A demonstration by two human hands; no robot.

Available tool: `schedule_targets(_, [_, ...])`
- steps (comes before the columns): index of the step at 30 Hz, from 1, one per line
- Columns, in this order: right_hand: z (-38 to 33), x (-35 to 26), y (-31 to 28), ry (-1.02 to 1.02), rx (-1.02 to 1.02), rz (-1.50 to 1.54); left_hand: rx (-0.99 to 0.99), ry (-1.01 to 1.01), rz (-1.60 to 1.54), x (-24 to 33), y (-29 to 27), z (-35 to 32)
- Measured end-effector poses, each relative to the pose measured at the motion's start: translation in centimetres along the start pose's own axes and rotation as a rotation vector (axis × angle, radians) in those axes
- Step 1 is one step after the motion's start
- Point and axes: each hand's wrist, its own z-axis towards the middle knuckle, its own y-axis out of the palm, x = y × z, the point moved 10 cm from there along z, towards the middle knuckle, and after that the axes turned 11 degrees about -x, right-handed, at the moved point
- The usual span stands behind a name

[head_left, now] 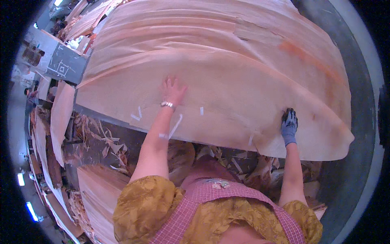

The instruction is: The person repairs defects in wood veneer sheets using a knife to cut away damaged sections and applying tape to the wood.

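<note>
A large pale wood veneer sheet (227, 93) lies in front of me, its near edge running across below my hands. My left hand (174, 92), bare and with a metal band at the wrist, rests on the sheet with its fingers spread. Farther right, my right hand (289, 124) wears a grey-and-black glove and lies on the same sheet, fingers close together and pointing away from me. Strips of white tape (202, 110) show on the sheet near its front edge. Neither hand visibly holds anything.
Behind the top sheet, more veneer (195, 28) lies in wavy folds, with an orange stain at right. Torn veneer scraps (115, 144) litter the floor below the edge. A grey box-like block (65, 63) stands at left, near long veneer sheets (62, 118). A veneer piece (99, 191) lies lower left.
</note>
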Motion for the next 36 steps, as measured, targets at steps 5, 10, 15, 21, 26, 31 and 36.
schedule_targets(5, [-6.1,-1.0,-2.2,-0.085,-0.03,0.013,0.0,0.072,0.058,-1.2,0.5,-5.8])
schedule_targets(10, [-8.6,1.4,-2.2,0.068,-0.141,0.056,-0.299,-0.03,0.148,-1.1,-1.0,-7.9])
schedule_targets(15, [-3.9,5.2,-1.2,0.196,0.128,0.017,0.125,0.057,0.126,-2.3,-1.2,-1.3])
schedule_targets(21, [-7.6,5.4,-0.4,0.198,-0.038,0.081,-0.119,-0.071,0.082,-2.9,0.7,-2.5])
schedule_targets(26, [-16.1,4.8,-0.6,0.144,-0.061,0.054,-0.054,0.045,0.057,-5.7,2.3,-11.7])
schedule_targets(31, [-15.6,7.7,-1.7,0.261,0.014,0.05,-0.076,-0.019,0.107,-4.2,0.0,-13.4])
schedule_targets(36, [-6.5,8.8,-0.9,0.294,0.046,0.109,-0.041,0.005,0.145,-0.9,-0.3,-2.7])
